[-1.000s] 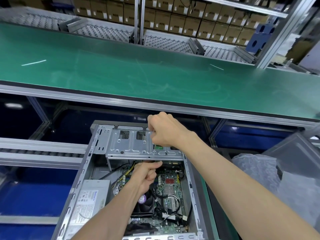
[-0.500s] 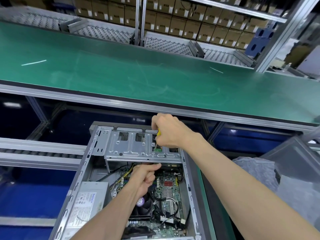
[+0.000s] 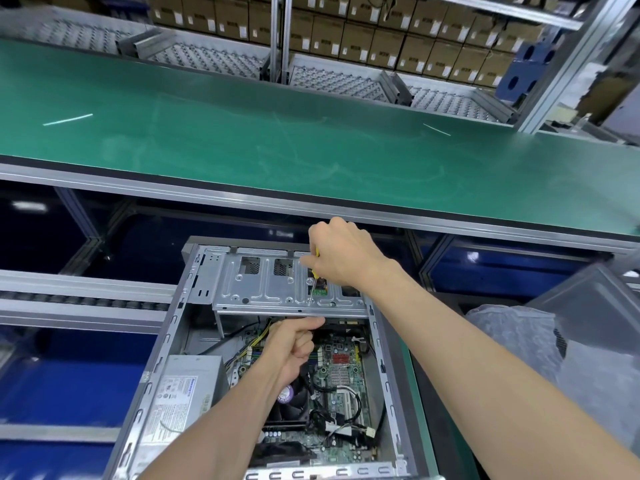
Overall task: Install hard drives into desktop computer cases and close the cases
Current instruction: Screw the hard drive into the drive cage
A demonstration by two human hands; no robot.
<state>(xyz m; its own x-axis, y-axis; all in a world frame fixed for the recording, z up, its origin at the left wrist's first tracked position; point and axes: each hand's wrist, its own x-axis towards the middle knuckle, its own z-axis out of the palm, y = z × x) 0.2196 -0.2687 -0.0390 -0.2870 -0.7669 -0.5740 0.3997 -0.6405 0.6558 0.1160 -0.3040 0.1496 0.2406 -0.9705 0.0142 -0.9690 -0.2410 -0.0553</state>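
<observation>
Drive cage (image 3: 270,289): it sat at the far end of the open case (image 3: 388,368); the drive inside was mostly hidden.
Right hand (image 3: 341,258): I curled it round the screwdriver (image 3: 314,282), tip on a screw near the cage's front edge, probably fixing the drive.
Left hand (image 3: 291,348): fingers curled under that edge, likely steadying the drive.
Belt (image 3: 311,133): green, beyond the case.
</observation>
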